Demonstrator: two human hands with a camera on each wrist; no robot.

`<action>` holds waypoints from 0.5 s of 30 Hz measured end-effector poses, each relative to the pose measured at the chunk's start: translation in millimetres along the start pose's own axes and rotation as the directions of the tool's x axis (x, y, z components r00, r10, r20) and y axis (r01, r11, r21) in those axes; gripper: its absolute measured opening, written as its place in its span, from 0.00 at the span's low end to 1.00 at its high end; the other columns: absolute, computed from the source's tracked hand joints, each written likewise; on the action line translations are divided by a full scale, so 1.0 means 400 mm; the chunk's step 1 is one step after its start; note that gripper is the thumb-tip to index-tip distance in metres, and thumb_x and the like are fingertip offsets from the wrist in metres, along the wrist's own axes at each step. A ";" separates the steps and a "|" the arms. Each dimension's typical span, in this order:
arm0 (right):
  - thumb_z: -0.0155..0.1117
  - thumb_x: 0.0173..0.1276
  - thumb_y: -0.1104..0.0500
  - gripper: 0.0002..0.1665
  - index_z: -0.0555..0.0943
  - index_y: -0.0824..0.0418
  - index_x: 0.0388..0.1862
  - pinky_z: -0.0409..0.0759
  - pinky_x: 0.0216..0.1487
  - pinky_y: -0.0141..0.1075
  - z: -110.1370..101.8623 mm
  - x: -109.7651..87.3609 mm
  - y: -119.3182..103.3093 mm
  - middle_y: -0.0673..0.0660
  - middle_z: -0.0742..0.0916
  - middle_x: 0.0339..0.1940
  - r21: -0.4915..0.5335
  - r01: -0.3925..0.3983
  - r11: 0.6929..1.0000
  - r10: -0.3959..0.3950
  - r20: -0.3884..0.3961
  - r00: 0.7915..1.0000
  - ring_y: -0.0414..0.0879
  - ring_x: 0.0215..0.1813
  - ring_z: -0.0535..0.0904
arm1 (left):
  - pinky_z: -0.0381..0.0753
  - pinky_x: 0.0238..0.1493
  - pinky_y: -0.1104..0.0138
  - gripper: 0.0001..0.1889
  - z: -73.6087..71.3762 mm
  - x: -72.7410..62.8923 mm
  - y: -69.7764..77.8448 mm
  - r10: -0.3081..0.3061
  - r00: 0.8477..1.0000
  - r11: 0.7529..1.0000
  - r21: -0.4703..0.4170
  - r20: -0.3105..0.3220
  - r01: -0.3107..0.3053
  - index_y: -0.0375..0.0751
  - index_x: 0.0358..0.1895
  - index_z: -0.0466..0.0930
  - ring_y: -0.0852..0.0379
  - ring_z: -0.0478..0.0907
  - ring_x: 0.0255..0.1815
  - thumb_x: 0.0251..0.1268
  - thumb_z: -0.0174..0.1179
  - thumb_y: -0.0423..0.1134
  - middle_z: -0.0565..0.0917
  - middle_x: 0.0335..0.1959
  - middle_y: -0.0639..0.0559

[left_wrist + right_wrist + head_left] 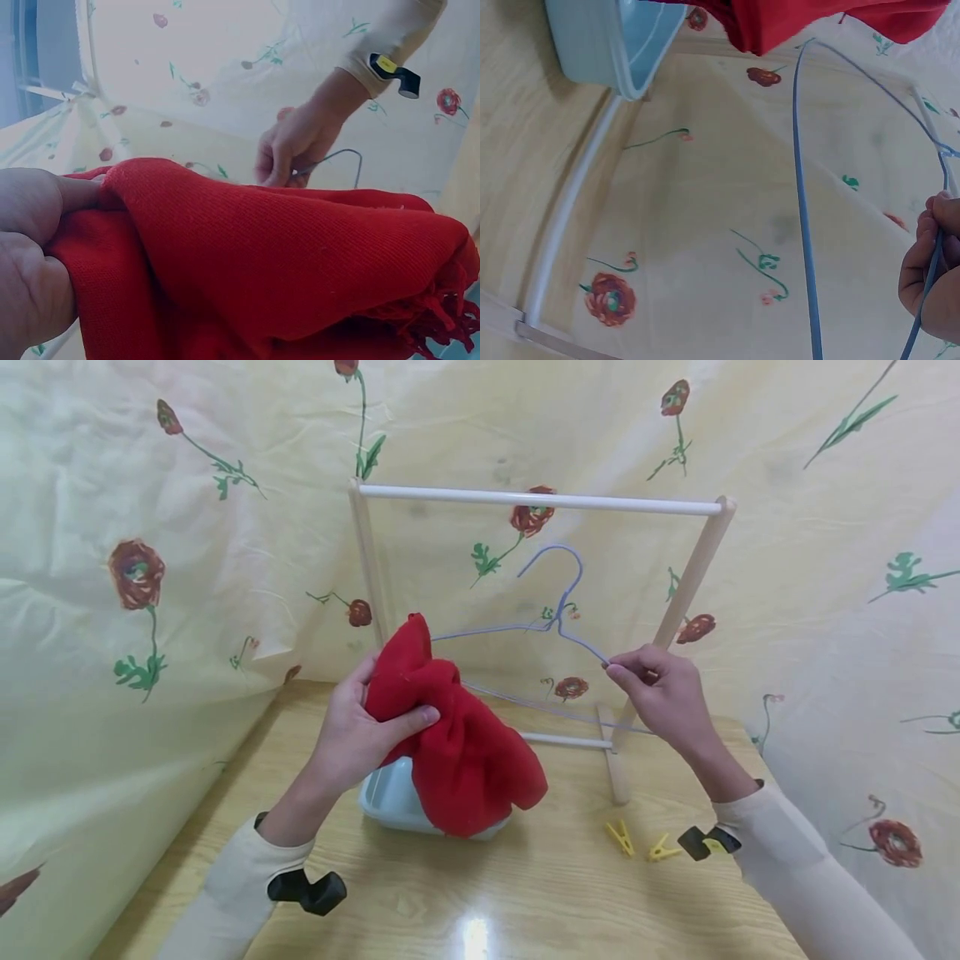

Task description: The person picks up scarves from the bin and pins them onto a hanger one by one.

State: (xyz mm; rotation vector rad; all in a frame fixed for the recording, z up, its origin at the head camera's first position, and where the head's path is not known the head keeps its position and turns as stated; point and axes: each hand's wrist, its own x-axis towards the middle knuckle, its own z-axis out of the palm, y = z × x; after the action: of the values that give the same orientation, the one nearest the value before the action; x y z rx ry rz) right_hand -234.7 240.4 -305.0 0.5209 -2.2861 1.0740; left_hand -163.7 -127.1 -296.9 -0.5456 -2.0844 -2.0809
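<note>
My left hand (367,727) grips a bunched red scarf (480,760), thumb in front and fingers behind it. Fringe shows along one end of the scarf (285,262) in the left wrist view. My right hand (663,693) pinches the sloping right shoulder of a blue wire hanger (558,610), its hook upward. In the head view the scarf covers the hanger's left end. The right wrist view shows the hanger's long bottom wire (801,187) running below the scarf, and the right hand (934,262) curled round the shoulder wire.
A wooden rack with a white top rail (540,500) stands behind the hanger. Under the scarf sits a light blue basin (386,797) on the wooden table (420,893). Two yellow clothespins (621,837) lie at the right. Flower-printed cloth (187,693) encloses the table.
</note>
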 end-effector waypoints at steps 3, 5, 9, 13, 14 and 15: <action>0.71 0.67 0.68 0.02 0.90 0.65 0.37 0.66 0.24 0.26 0.010 -0.014 0.008 0.48 0.84 0.26 0.011 0.017 1.000 -0.018 0.009 1.000 0.37 0.24 0.70 | 0.88 0.46 0.55 0.34 0.000 -0.007 0.007 0.006 1.000 1.000 0.001 -0.001 -0.006 0.41 0.69 0.67 0.43 0.79 0.58 0.60 0.71 0.27 0.80 0.58 0.43; 0.71 0.67 0.68 0.02 0.90 0.65 0.37 0.66 0.24 0.26 0.016 -0.023 0.012 0.50 0.84 0.26 0.020 0.016 1.000 -0.017 0.016 1.000 0.37 0.24 0.70 | 0.88 0.46 0.55 0.34 0.000 -0.011 0.013 0.011 1.000 1.000 0.003 -0.002 -0.011 0.40 0.68 0.67 0.43 0.80 0.58 0.60 0.71 0.27 0.80 0.58 0.43; 0.71 0.68 0.68 0.03 0.89 0.66 0.38 0.67 0.25 0.25 0.033 -0.042 0.021 0.54 0.84 0.27 0.034 -0.004 0.999 0.003 0.040 0.999 0.37 0.25 0.70 | 0.88 0.46 0.56 0.34 0.001 -0.020 0.027 0.027 1.000 0.999 0.019 -0.008 -0.027 0.40 0.68 0.67 0.43 0.79 0.58 0.59 0.72 0.27 0.80 0.58 0.44; 0.70 0.68 0.67 0.03 0.89 0.66 0.38 0.69 0.26 0.25 0.051 -0.057 0.028 0.57 0.86 0.29 0.051 -0.027 0.998 0.023 0.069 0.997 0.36 0.26 0.72 | 0.88 0.47 0.57 0.35 0.004 -0.024 0.037 0.055 0.998 0.998 0.016 -0.005 -0.055 0.40 0.69 0.66 0.43 0.78 0.59 0.59 0.71 0.26 0.79 0.59 0.44; 0.70 0.68 0.67 0.03 0.89 0.66 0.38 0.70 0.27 0.25 0.055 -0.060 0.029 0.57 0.86 0.30 0.059 -0.032 0.998 0.028 0.075 0.997 0.36 0.26 0.72 | 0.88 0.47 0.57 0.35 0.004 -0.025 0.040 0.063 0.998 0.998 0.013 -0.005 -0.063 0.40 0.68 0.66 0.43 0.78 0.59 0.58 0.71 0.25 0.79 0.59 0.44; 0.70 0.69 0.67 0.03 0.89 0.66 0.38 0.70 0.27 0.25 0.059 -0.062 0.030 0.58 0.87 0.31 0.062 -0.035 0.997 0.030 0.081 0.996 0.36 0.26 0.72 | 0.88 0.47 0.57 0.35 0.006 -0.026 0.042 0.071 0.997 0.997 0.009 -0.006 -0.071 0.40 0.68 0.66 0.43 0.78 0.59 0.59 0.71 0.25 0.79 0.59 0.44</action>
State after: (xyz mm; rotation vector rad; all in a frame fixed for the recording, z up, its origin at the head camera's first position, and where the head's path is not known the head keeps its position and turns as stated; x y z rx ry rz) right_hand -229.6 231.7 -339.8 0.5636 -2.3428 1.1643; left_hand -147.7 -127.0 -285.0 -0.6025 -2.0387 -2.0308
